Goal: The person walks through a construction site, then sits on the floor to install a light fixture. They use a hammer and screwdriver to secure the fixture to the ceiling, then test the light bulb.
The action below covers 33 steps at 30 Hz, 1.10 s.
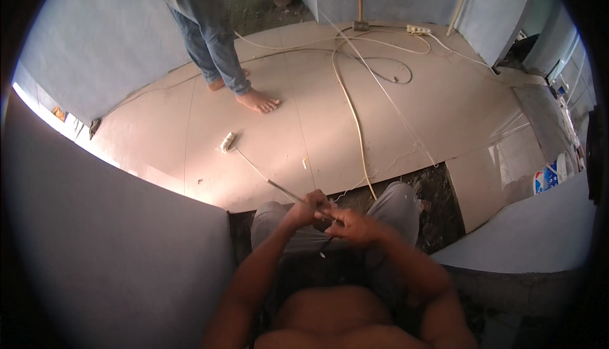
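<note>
Both my hands are in front of my lap, close together on a thin dark rod (287,190) that slants toward the far left. My left hand (311,208) is closed round it. Beside it, my right hand (353,227) pinches at the rod's near end, where a short pale strand seems to show between the fingers. From the rod's far tip, a thin, straight pale line (252,164) runs to a small white roll (228,142) on the tiles. Whether that line is string or wire I cannot tell. Below my hands hangs a small dark strip with a white tip (322,255).
Another person's bare foot (259,100) stands on the tiled floor (152,133) beyond the roll. A cream cable (350,108) loops toward a power strip (419,30). A mallet (360,24) leans at the far wall. Rough soil (441,213) edges the tiles; a bucket (549,174) stands right.
</note>
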{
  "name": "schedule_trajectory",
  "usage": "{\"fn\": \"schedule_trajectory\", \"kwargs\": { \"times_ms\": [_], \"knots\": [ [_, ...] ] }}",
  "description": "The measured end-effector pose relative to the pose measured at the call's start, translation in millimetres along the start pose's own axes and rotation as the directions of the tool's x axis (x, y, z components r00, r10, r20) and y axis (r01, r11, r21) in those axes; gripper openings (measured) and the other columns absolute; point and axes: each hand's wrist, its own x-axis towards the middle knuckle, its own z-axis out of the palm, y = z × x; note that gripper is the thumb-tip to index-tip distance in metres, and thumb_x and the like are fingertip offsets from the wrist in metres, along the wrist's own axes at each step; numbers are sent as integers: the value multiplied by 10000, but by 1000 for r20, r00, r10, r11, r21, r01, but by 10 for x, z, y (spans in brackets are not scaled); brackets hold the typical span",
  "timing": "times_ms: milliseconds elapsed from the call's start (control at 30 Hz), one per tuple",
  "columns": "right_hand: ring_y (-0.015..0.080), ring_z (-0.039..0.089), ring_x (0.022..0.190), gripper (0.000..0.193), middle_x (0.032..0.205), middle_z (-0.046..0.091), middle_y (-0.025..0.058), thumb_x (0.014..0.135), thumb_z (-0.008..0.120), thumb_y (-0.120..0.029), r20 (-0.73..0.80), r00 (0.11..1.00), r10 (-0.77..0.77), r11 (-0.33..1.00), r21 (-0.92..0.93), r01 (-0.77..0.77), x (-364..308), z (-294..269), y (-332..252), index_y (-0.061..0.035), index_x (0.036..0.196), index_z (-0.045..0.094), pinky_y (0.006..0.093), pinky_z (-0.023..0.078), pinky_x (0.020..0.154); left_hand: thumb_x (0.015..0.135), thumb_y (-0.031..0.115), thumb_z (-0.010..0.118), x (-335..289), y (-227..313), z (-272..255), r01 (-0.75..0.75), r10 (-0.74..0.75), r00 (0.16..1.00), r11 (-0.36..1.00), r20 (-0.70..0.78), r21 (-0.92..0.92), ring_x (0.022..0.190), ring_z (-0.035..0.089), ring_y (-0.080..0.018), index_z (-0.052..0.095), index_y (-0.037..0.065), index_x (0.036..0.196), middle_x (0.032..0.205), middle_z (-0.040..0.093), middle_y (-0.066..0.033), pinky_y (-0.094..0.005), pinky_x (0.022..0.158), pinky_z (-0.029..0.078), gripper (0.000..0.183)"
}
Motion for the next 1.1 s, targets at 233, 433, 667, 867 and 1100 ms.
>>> {"fn": "schedule_trajectory", "kwargs": {
  "times_ms": [233, 433, 667, 867, 1100],
  "knots": [
    [366, 614, 899, 188, 918, 643, 183, 827, 537, -108, -301, 938, 169, 784, -535, -313, 104, -475, 49, -53, 1007, 543, 430, 484, 760, 800, 258, 687, -167, 47, -244, 436, -440, 897, 896, -39, -83, 830, 600, -175, 621, 27, 1083, 1085, 557, -124, -307, 731, 494, 371],
    [323, 647, 879, 193, 905, 667, 143, 766, 580, -89, -154, 961, 229, 520, -815, -254, 516, -365, 234, -51, 954, 600, 432, 512, 737, 763, 216, 685, -204, -54, -221, 257, -268, 963, 929, 7, 265, 919, 608, -306, 605, 27, 1093, 1153, 553, -170, -383, 803, 498, 388],
    [233, 674, 892, 211, 946, 693, 100, 753, 621, -156, -25, 964, 264, 416, -899, -137, 925, -172, -21, -77, 934, 697, 364, 540, 689, 801, 157, 616, 27, 419, -115, 253, -267, 958, 959, 107, 131, 928, 609, -339, 620, 43, 1030, 992, 618, -180, -420, 799, 476, 256],
    [206, 685, 831, 216, 903, 702, 79, 784, 579, -191, -8, 943, 333, 294, -949, -111, 998, -321, -65, -98, 926, 713, 404, 544, 584, 785, 152, 627, 16, 97, 22, 213, -219, 973, 974, 67, 79, 931, 616, -338, 619, 38, 1024, 971, 635, -181, -418, 795, 475, 265],
    [226, 678, 875, 243, 946, 696, 99, 702, 655, -118, 8, 957, 291, 322, -942, -90, 973, -482, -232, -84, 936, 711, 389, 540, 663, 769, 197, 659, -98, -97, 17, 321, -359, 926, 913, 120, 253, 975, 617, -314, 607, 54, 1105, 1013, 650, -176, -396, 861, 476, 369]
  ]
}}
